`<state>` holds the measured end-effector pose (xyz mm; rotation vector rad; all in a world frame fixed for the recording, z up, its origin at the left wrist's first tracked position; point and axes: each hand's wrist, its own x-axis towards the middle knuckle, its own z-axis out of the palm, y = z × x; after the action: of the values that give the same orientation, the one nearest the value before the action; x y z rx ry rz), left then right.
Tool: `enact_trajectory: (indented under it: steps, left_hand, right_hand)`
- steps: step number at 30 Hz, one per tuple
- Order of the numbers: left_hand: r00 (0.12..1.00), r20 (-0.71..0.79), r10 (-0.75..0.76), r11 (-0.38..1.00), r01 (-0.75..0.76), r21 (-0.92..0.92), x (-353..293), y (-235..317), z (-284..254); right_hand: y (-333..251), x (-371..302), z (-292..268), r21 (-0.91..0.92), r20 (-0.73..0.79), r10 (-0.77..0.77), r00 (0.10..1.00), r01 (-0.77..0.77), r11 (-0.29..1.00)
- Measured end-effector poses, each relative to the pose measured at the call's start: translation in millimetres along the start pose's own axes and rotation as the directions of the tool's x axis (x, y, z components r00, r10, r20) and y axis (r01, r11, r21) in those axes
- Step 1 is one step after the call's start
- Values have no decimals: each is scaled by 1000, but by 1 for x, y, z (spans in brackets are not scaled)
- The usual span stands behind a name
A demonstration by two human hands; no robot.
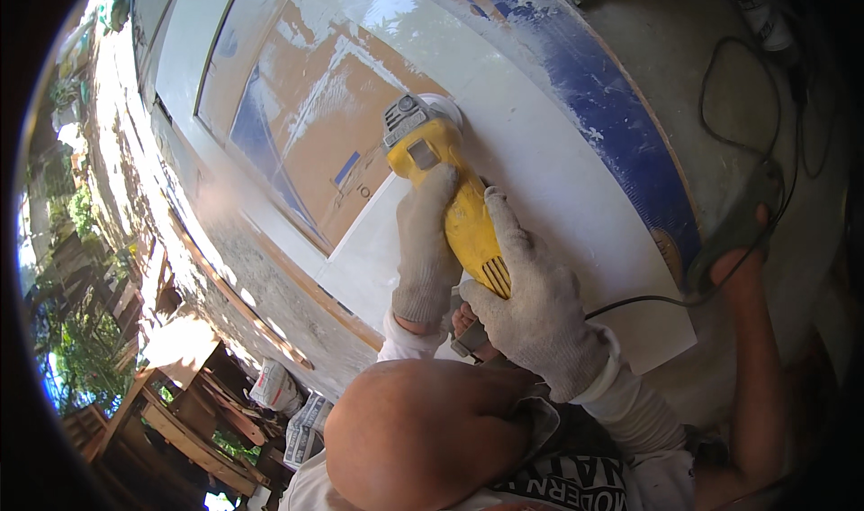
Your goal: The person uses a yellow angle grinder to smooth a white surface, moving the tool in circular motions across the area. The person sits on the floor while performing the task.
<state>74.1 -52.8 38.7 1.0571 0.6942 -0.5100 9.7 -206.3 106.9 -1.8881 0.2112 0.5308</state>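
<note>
Both my hands, in off-white knit gloves, hold a yellow angle grinder (469, 225) with a grey metal head. My left hand (427, 245) wraps the body just behind that head. Further back, my right hand (533, 308) grips the rear housing near its vents, the index finger lying along the side. A pale disc (444, 110), partly hidden by the head, is at the surface of a large white panel (540, 196). Its contact edge is not visible. Brown and blue areas with whitish smears (315, 106) show on the panel's far left part.
A black cord (643, 301) runs right from the grinder, then loops at upper right. My bent knee (423, 430) rises below my hands; my sandalled foot (733, 259) is at the right. A curved blue strip (612, 106) borders the panel. Wooden pieces (193, 430) and bags (306, 430) stand lower left.
</note>
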Motion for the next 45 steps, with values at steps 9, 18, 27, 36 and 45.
enact_trajectory:
  steps: [9, 18, 27, 36, 45]
  left_hand:
    - [998, -61, -9, 1000, 10, 17, 5, -3, 4]
    - [999, -47, -22, 1000, 23, 20, 3, -1, -1]
    - [998, -69, 6, 1000, -4, 16, -1, -2, -9]
    - [996, -87, -10, 1000, 9, -13, -4, -1, -16]
    - [995, -102, -11, 999, 7, -40, -11, 0, -21]
  right_hand:
    - [-2, 4, -8, -30, 41, 59, 997, -58, 998]
    - [-2, 4, -5, -19, 52, 53, 997, -53, 998]
    - [-9, 4, -1, 17, 88, 131, 987, -133, 991]
    - [-15, 6, -2, -17, 144, 176, 974, -175, 984]
    - [-14, 4, 8, -32, 137, 146, 980, -143, 989]
